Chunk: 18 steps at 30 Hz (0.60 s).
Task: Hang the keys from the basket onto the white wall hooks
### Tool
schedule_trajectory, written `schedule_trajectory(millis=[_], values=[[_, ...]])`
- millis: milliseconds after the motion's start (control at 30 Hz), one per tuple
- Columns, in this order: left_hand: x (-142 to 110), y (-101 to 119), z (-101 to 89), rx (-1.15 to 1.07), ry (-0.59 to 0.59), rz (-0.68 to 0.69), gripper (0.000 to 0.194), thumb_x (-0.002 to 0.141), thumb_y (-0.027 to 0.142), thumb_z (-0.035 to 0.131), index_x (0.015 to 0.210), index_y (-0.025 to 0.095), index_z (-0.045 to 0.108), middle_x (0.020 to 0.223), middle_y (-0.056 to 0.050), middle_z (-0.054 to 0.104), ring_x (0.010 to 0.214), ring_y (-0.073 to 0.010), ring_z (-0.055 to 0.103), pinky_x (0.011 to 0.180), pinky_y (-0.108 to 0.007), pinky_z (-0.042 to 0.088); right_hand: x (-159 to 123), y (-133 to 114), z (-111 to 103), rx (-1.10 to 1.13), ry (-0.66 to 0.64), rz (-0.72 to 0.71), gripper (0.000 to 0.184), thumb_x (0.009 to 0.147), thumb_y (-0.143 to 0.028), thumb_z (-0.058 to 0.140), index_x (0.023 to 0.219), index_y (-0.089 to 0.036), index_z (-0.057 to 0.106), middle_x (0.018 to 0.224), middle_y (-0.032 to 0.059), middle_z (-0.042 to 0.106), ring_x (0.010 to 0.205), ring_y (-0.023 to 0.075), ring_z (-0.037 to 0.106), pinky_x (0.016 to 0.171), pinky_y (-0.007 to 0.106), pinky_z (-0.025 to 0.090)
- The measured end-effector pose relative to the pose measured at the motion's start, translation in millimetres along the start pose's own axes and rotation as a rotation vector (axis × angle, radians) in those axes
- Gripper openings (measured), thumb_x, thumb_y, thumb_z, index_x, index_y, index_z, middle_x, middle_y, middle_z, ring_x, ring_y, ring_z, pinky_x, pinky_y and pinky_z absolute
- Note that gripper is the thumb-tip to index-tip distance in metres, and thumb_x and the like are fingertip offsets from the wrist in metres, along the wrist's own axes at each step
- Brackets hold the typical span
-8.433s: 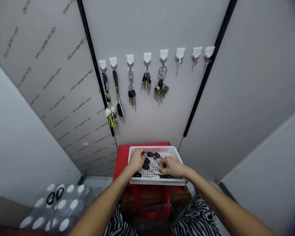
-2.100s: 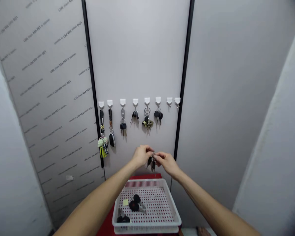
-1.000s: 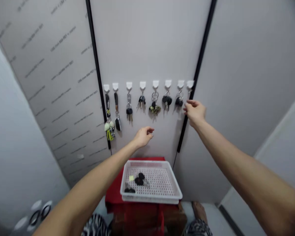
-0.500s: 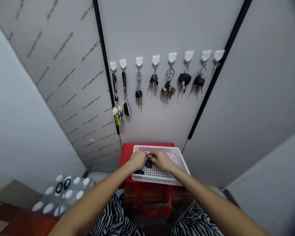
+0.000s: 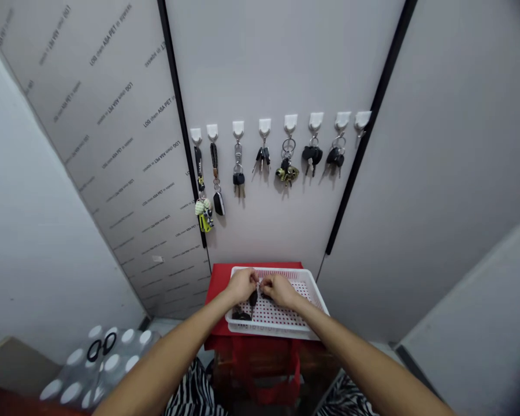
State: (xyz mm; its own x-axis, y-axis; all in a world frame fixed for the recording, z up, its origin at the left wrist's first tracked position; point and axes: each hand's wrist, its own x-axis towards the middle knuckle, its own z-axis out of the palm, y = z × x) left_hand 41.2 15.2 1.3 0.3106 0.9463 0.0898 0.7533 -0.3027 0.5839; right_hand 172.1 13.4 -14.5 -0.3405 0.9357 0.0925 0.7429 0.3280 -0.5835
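My left hand (image 5: pixel 241 285) is closed over the left part of a white plastic basket (image 5: pixel 317 294). Black-headed keys (image 5: pixel 253 298) hang from its pinched fingertips, one blade pointing down. Just to the right, my right hand (image 5: pixel 279 290) is closed too, its fingertips pinching a dark key (image 5: pixel 266 297) that they partly cover. The ring between the two hands is too small to make out. Beneath my left hand, another bunch of black keys (image 5: pixel 241 315) lies in the basket's near left corner.
The basket stands on a red bag (image 5: pixel 219 283). White hooks (image 5: pixel 290 122) line the wall ahead, several carrying keys such as a brass-coloured bunch (image 5: pixel 287 173). At lower left, scissors (image 5: pixel 100 346) lie on white-capped bottles (image 5: pixel 111 363).
My hands have moved slightly apart, and the dark keys between them have separated, some at each hand. The view has shifted, so more of the bunch in the near left corner shows.
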Motion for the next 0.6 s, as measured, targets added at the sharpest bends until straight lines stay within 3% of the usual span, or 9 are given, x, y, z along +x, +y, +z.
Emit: schedule_trajectory(millis=[133, 300, 467, 600], values=[[11.5, 16.3, -14.3, -0.245, 0.039, -0.003, 0.013, 0.056, 0.004, 0.041, 0.063, 0.012, 0.049, 0.055, 0.003, 0.048, 0.052, -0.0057, 0.042, 0.049, -0.016, 0.033, 0.1, 0.9, -25.8, 0.163, 0.081, 0.039, 0.021, 0.063, -0.022, 0.040, 0.064, -0.011, 0.058, 0.058, 0.0020, 0.057, 0.053, 0.0096, 0.047, 0.050, 0.019, 0.034], [30.4, 51.1, -32.8, -0.518, 0.071, 0.083, 0.009, 0.055, 0.003, 0.044, 0.057, 0.012, 0.045, 0.049, 0.006, 0.042, 0.047, -0.0043, 0.039, 0.048, -0.016, 0.033, -2.5, -4.8, -68.1, 0.376, 0.119, -0.025, 0.023, 0.061, -0.027, 0.043, 0.072, -0.013, 0.058, 0.067, 0.0020, 0.059, 0.060, 0.0108, 0.049, 0.059, 0.022, 0.037], [51.7, 95.3, -50.9, -0.507, 0.146, 0.201, 0.009, 0.055, 0.004, 0.045, 0.056, 0.013, 0.046, 0.049, 0.005, 0.044, 0.050, -0.0049, 0.042, 0.051, -0.017, 0.035, -9.4, -14.5, -107.2, 0.508, 0.312, 0.002, 0.018, 0.059, -0.028, 0.046, 0.063, -0.012, 0.054, 0.053, -0.0013, 0.051, 0.048, 0.0072, 0.043, 0.049, 0.020, 0.036], [66.4, 143.4, -69.6, -0.426, 0.247, 0.275, 0.009, 0.055, 0.005, 0.045, 0.058, 0.013, 0.049, 0.051, 0.004, 0.048, 0.051, -0.0055, 0.044, 0.052, -0.017, 0.036, -12.7, -22.4, -150.9, 0.607, 0.511, 0.011, 0.016, 0.058, -0.027, 0.048, 0.061, -0.012, 0.051, 0.046, -0.0042, 0.045, 0.041, 0.0046, 0.039, 0.041, 0.017, 0.032]])
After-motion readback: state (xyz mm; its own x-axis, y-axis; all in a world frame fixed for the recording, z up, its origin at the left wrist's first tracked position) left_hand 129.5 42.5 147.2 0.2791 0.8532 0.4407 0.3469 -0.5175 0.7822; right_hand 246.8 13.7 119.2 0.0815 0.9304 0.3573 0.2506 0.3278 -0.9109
